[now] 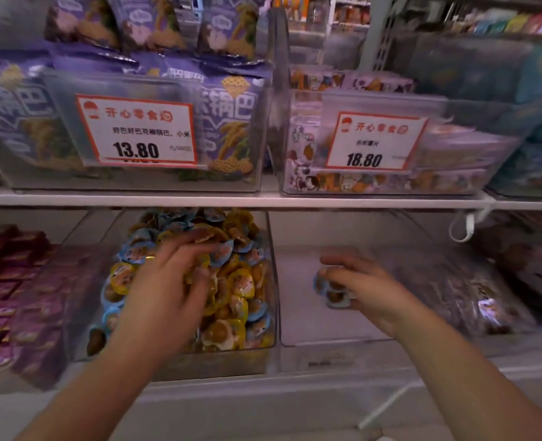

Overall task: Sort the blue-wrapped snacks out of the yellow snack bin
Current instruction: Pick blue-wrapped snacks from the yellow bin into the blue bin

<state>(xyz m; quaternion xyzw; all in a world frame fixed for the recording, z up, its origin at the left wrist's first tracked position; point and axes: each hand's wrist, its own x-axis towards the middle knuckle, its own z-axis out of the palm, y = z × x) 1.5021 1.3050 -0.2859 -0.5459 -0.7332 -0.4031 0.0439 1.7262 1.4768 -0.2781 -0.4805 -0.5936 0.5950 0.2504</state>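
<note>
Head view: left hand (167, 281) spread over mixed bin (271, 300), right hand (355, 281) pinching blue snacks (333, 292) — drop in next bin (298, 332), pick blue only.

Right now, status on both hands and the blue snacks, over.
Left hand open, spread over mixed snack bin. Right hand holds blue-wrapped snacks above neighbouring clear bin. Many blue ones left. Nothing blocking.

Dim, pinkish store light falls from above, leaving the lower shelf around the motion-smeared left hand (164, 288) and right hand (363, 286) in shadow, while the white price cards (137, 132) above them stay fairly legible and the wide lens bends and softens everything toward the edges.
</note>
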